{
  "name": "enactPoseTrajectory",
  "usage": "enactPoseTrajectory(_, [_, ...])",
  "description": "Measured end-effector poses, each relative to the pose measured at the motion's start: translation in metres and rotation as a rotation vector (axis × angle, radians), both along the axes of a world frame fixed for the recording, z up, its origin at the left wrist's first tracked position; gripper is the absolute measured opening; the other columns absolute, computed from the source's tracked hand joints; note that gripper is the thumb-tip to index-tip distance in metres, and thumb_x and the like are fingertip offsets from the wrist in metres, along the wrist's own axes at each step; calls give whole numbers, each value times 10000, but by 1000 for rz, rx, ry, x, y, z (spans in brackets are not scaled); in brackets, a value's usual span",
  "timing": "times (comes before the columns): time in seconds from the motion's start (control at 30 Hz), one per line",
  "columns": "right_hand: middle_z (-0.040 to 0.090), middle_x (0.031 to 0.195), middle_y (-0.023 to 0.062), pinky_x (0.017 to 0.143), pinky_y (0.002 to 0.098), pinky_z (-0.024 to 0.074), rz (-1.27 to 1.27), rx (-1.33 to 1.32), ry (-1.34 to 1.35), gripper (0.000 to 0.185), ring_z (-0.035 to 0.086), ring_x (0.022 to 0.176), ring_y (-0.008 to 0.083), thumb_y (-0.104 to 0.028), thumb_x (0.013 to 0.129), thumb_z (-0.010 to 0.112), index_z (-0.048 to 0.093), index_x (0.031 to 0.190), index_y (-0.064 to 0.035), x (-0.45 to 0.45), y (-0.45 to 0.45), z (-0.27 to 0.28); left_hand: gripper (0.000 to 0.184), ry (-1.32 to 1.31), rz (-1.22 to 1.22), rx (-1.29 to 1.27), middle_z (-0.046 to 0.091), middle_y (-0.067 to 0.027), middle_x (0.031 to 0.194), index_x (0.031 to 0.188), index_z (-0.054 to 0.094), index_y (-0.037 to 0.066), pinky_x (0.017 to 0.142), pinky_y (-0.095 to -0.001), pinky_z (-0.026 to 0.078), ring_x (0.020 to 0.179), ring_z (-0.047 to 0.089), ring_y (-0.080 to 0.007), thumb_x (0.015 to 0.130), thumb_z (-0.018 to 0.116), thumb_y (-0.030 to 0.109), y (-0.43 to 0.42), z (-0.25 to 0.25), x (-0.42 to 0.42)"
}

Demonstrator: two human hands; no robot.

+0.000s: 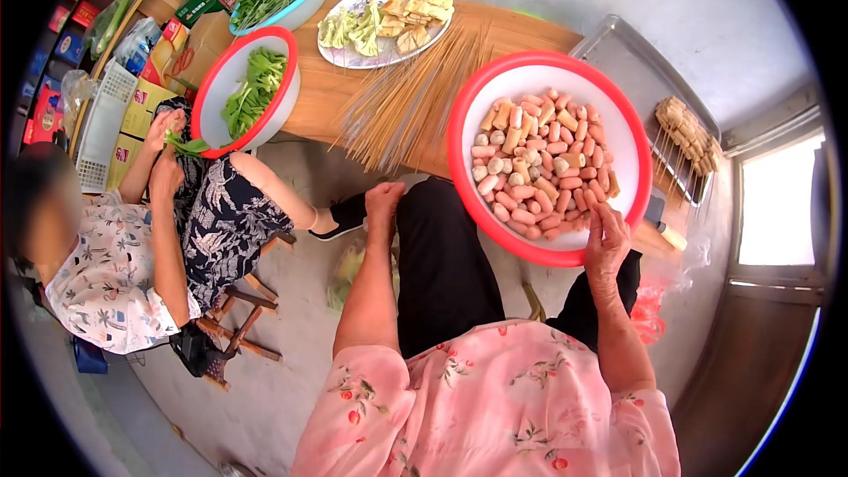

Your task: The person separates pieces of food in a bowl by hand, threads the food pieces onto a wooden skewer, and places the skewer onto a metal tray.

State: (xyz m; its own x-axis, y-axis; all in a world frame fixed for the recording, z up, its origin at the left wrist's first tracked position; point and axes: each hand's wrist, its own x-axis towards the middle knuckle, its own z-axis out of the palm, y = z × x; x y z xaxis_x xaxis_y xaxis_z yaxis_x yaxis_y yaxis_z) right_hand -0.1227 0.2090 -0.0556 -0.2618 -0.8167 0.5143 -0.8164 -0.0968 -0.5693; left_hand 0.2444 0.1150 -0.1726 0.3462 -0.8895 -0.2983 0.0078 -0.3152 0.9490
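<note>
A white basin with a red rim (549,59) holds many small pink sausages (556,168) mixed with brownish pieces and grey balls. My right hand (607,237) is at the near right edge of the basin, beside the sausages, its fingers pinched together; what they hold, if anything, is too small to tell. Over my left knee, below the ends of the sticks, my left hand (383,200) is closed, and its content cannot be made out. Thin wooden skewers (411,97) lie spread on the wooden table (322,93), left of the basin.
A metal tray (623,49) bears skewered food (687,135) at the right. An oval plate (340,57), a green-filled red-rimmed basin (205,106) and a turquoise basin (309,13) stand left. A co-worker (115,274) sits at left, holding leaves. A knife handle (673,237) is at right.
</note>
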Motion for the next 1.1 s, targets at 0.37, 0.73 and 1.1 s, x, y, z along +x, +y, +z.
enactPoseTrajectory(0.37, [655,921,107,730,341,465,16,-39,5,180,613,810,288,-47,818,630,661,993,-73,0,-1,-1,271,247,-284,12,597,16,654,749,666,-20,525,-229,426,584,512,-51,832,704,235,-8,-26,0])
enactPoseTrajectory(0.73, [653,900,103,719,346,465,-13,18,27,175,609,792,289,-55,815,633,669,986,-65,2,-1,2,219,249,-267,11,612,31,690,773,675,6,532,-201,401,581,512,-43,825,700,218,-26,-29,-5])
enactPoseTrajectory(1.1, [659,950,123,773,343,475,15,24,0,184,628,874,278,-35,833,607,661,1009,-40,4,1,11,186,-73,-49,-114,538,38,630,812,678,-21,505,-194,353,553,459,-40,796,664,165,12,80,-13])
